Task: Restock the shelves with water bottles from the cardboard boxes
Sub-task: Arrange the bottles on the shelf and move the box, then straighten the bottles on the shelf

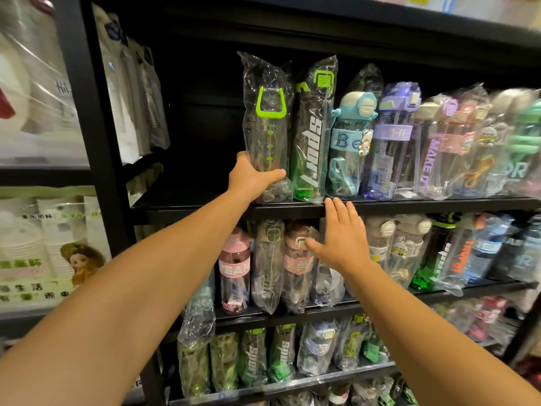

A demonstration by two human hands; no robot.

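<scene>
Clear crinkly plastic wraps the tall bottle (pixel 268 127) that the left hand (pixel 251 178) holds. The fingers (pixel 244 159) curl round the low part of this bottle, with the thumb across its front. The bottle has a bright green loop handle and stands upright at the left end of the row on the upper shelf (pixel 380 207). To the left of the bottle the upper shelf is dark and bare.

The right hand (pixel 341 240) holds nothing. Its fingers are straight and spread, and their tips reach up to the front edge of the upper shelf, below and to the right of the bottle. I cannot tell if they touch the edge.

Just to the right of the bottle stands a green sport bottle (pixel 311 136) in its own bag, touching it. Further right in the row come a blue bottle (pixel 351 145), a purple bottle (pixel 392 139) and more bagged ones that look blurry.

Below the bottle, on the next shelf down, more bagged bottles stand close together. A pink bottle (pixel 234 268) is there, and the right hand covers part of that row. On a lower shelf (pixel 322 379) below that stand more dark and green bagged bottles.

Left of the bottle, past a black post (pixel 87 112), hang flat white packets (pixel 137 92). Further left are packs of paper cups (pixel 44 244).
</scene>
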